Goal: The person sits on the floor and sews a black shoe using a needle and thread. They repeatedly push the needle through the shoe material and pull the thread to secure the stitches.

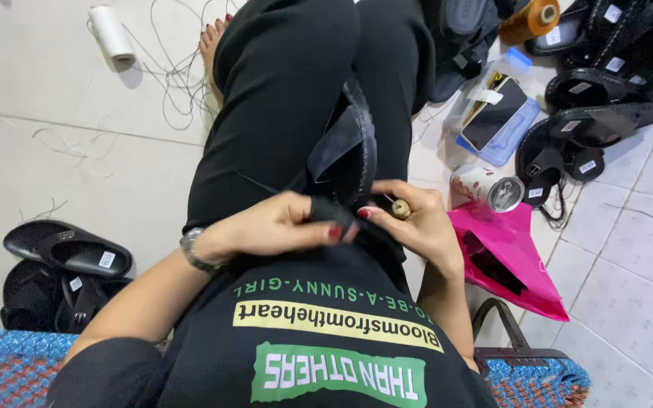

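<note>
Both hands on a black sandal (345,151) lying on the lap. Left hand (277,225) pinches its strap edge; right hand (413,223) clamps a small wooden-handled tool (400,208) (awl?) vs. same edge. Thread spool (111,32) at floor's far-left corner.

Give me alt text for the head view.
Both hands grip a black sandal on the lap: left hand pinches its near edge, right hand holds a small wooden-handled tool. More black sandals and a thread spool lie on the tiled floor.
</note>
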